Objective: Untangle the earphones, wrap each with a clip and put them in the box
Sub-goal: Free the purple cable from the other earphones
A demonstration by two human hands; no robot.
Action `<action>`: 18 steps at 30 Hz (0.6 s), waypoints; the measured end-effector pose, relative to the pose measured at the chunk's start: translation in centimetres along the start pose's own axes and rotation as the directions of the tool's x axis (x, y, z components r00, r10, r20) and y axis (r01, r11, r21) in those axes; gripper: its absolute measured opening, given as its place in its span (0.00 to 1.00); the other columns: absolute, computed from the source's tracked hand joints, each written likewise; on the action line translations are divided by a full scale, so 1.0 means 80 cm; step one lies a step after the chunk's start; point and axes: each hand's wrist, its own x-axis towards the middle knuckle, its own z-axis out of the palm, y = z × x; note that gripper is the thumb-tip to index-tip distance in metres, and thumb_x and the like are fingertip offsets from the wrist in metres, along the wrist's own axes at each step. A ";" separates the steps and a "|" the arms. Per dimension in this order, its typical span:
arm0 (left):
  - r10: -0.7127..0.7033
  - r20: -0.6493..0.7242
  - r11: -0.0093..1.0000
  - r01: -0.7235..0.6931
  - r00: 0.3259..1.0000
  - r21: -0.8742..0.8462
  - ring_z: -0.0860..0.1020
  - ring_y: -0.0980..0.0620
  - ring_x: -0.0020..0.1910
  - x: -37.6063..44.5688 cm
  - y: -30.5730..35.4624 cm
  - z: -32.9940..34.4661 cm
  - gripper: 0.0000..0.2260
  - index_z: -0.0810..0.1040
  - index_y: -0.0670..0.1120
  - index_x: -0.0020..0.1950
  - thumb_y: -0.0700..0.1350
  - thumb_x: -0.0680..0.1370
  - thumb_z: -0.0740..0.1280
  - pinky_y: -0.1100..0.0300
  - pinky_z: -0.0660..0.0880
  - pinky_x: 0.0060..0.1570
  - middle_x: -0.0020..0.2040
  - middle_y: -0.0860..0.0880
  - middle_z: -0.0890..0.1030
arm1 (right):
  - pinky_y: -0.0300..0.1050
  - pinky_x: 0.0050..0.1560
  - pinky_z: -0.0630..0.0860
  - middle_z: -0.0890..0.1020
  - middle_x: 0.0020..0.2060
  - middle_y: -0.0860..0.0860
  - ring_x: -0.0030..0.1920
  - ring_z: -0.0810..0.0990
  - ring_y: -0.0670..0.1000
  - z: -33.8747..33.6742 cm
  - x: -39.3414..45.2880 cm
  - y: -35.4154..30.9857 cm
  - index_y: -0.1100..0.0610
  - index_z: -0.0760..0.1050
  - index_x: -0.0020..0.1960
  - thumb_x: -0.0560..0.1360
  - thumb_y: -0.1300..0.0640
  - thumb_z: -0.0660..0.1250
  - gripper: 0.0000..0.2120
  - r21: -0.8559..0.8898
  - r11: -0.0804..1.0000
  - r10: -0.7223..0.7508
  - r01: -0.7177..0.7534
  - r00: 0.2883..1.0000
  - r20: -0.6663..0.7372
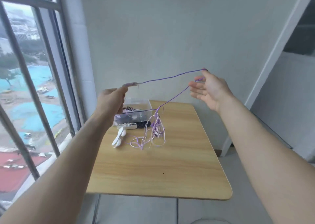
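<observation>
A purple earphone cord (pixel 170 78) stretches in the air between my two hands. My left hand (pixel 111 102) pinches its blurred end, raised above the box. My right hand (pixel 208 90) is up at the right with fingers spread; the cord loops over its thumb and fingertips. From there the cord runs down to a tangle of purple and pink earphones (pixel 154 133) hanging onto the wooden table (pixel 162 169). A clear plastic box (pixel 136 112) with dark and pale items inside stands at the table's far left. White clips (pixel 120 135) lie in front of it.
A black item (pixel 143 124) lies beside the box. The table stands against a window with bars (pixel 25 70) on the left and a grey wall behind. A white door frame (pixel 265 62) rises on the right. Grey tiled floor lies below the near edge.
</observation>
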 end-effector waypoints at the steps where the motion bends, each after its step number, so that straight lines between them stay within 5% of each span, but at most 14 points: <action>1: 0.027 -0.022 1.000 -0.026 0.999 0.015 0.61 0.55 0.19 -0.001 0.011 -0.003 0.15 0.70 0.47 0.32 0.44 0.78 0.67 0.62 0.62 0.26 0.20 0.56 0.64 | 0.53 0.56 0.80 0.83 0.42 0.56 0.47 0.82 0.57 -0.004 -0.004 -0.007 0.58 0.74 0.45 0.83 0.47 0.61 0.15 0.036 0.999 0.025 -0.025 1.000 0.001; 4: 0.045 -0.029 0.996 -0.047 0.999 -0.072 0.73 0.52 0.23 -0.005 0.030 -0.003 0.16 0.76 0.42 0.39 0.52 0.79 0.67 0.55 0.76 0.34 0.21 0.54 0.71 | 0.56 0.53 0.81 0.82 0.43 0.58 0.48 0.82 0.61 -0.009 -0.016 -0.019 0.59 0.72 0.45 0.84 0.54 0.60 0.12 0.156 0.984 0.084 -0.085 0.996 0.008; 7: -0.072 0.221 0.935 0.143 0.973 -0.324 0.83 0.44 0.36 -0.019 0.042 0.014 0.23 0.68 0.45 0.36 0.59 0.84 0.54 0.53 0.80 0.49 0.24 0.47 0.74 | 0.60 0.47 0.80 0.81 0.44 0.60 0.47 0.82 0.62 -0.005 -0.024 -0.025 0.60 0.71 0.45 0.85 0.54 0.53 0.15 0.310 0.938 0.159 -0.155 0.987 0.013; 10: -0.161 0.332 0.879 0.288 0.929 -0.379 0.64 0.48 0.23 -0.028 0.050 0.025 0.25 0.59 0.49 0.31 0.63 0.83 0.52 0.52 0.79 0.40 0.24 0.49 0.60 | 0.59 0.45 0.78 0.83 0.43 0.59 0.46 0.83 0.62 -0.005 -0.028 -0.021 0.61 0.72 0.49 0.85 0.40 0.45 0.27 0.328 0.905 0.257 -0.271 0.963 0.087; 12: -0.201 0.287 0.907 0.289 0.937 -0.308 0.54 0.51 0.23 -0.024 0.051 0.024 0.24 0.55 0.51 0.31 0.58 0.83 0.56 0.62 0.64 0.25 0.25 0.51 0.54 | 0.57 0.43 0.78 0.83 0.41 0.58 0.43 0.83 0.59 -0.009 -0.025 -0.014 0.61 0.74 0.48 0.83 0.36 0.44 0.32 0.311 0.900 0.287 -0.306 0.952 0.106; 14: -0.200 0.189 0.955 0.234 0.961 -0.182 0.53 0.52 0.21 -0.017 0.048 0.015 0.21 0.55 0.51 0.32 0.50 0.81 0.61 0.65 0.54 0.22 0.24 0.52 0.55 | 0.54 0.42 0.77 0.81 0.37 0.56 0.39 0.81 0.57 -0.017 -0.024 -0.008 0.61 0.74 0.45 0.83 0.36 0.48 0.30 0.299 0.904 0.297 -0.307 0.952 0.080; 18: -0.130 0.025 0.971 0.122 0.991 0.203 0.58 0.51 0.22 -0.008 0.042 -0.016 0.16 0.64 0.47 0.34 0.43 0.79 0.66 0.65 0.58 0.23 0.26 0.50 0.61 | 0.50 0.42 0.76 0.78 0.34 0.54 0.35 0.78 0.55 -0.041 -0.022 0.000 0.58 0.73 0.41 0.82 0.44 0.57 0.20 0.213 0.934 0.292 -0.287 0.956 0.006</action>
